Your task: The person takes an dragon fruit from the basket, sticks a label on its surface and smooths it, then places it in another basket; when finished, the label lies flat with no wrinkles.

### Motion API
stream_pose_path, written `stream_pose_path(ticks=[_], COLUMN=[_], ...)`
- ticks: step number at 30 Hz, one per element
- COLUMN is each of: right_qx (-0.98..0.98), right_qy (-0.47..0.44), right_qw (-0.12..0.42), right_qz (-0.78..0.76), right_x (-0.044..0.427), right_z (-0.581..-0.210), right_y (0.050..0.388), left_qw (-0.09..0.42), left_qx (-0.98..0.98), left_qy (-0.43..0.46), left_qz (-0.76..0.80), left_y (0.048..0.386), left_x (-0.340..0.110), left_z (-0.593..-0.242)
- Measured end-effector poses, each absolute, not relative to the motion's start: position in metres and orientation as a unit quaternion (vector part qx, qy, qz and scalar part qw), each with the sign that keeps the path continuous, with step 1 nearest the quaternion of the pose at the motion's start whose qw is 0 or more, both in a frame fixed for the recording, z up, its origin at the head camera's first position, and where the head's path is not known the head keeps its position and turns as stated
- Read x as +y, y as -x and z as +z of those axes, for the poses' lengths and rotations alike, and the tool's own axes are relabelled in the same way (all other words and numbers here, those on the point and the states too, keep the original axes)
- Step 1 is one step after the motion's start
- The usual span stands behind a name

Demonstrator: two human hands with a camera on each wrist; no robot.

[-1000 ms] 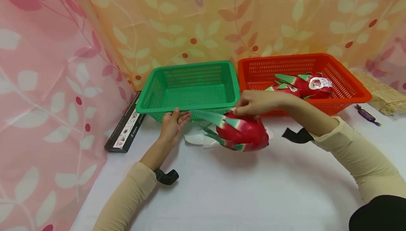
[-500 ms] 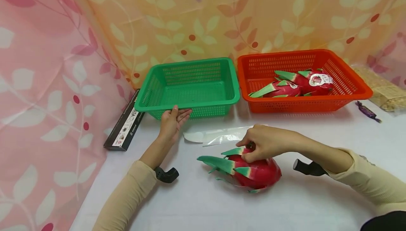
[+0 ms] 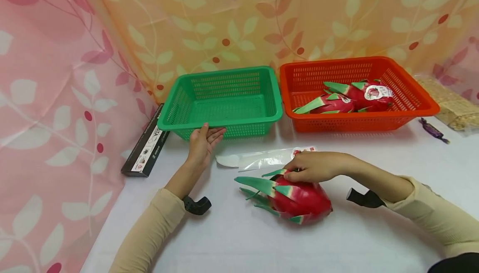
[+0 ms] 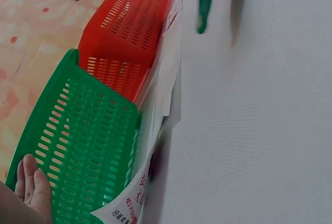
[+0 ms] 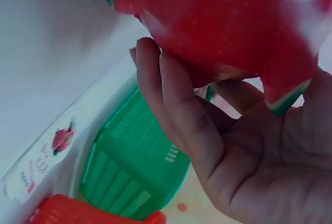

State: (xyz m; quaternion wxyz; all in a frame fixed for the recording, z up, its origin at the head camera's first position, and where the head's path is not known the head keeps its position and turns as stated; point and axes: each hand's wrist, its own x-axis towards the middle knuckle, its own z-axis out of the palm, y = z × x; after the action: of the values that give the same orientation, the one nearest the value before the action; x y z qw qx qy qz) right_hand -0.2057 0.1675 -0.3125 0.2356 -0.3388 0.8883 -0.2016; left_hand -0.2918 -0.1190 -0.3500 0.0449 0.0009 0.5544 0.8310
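A red dragon fruit (image 3: 303, 202) with long green scales lies on the white table in front of the baskets. My right hand (image 3: 316, 167) holds it from its far upper side; in the right wrist view, bent fingers (image 5: 179, 99) press against the red skin (image 5: 218, 22). My left hand (image 3: 202, 144) touches the front rim of the green basket (image 3: 224, 124), its fingers straight, as the left wrist view also shows. Two more dragon fruits (image 3: 374, 98) lie in the red basket (image 3: 359, 123), one bearing a white round label.
Between the baskets and the fruit lies a clear plastic sleeve (image 3: 265, 159) with a printed label. A long black box (image 3: 146, 148) is left of the green basket. On the right are a purple-wrapped candy (image 3: 434, 131) and a bag of tan pieces (image 3: 449, 104). Patterned cloth hangs behind.
My right hand has brought the dragon fruit down from in front of the baskets onto the table, then shifted its fingers slightly on it. The left hand has stayed at the green basket.
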Motion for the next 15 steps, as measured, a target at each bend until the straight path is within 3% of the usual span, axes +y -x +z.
stream_pose_path(ticks=[15], right_qx=[0.898], right_qy=[0.285], right_qw=[0.229], right_qz=[-0.247], right_x=[0.188], right_z=[-0.309], right_y=[0.212], left_qw=[0.133], left_qx=[0.603], left_qy=[-0.030], left_qz=[0.786], left_y=[0.282], left_x=[-0.104], left_z=[-0.347])
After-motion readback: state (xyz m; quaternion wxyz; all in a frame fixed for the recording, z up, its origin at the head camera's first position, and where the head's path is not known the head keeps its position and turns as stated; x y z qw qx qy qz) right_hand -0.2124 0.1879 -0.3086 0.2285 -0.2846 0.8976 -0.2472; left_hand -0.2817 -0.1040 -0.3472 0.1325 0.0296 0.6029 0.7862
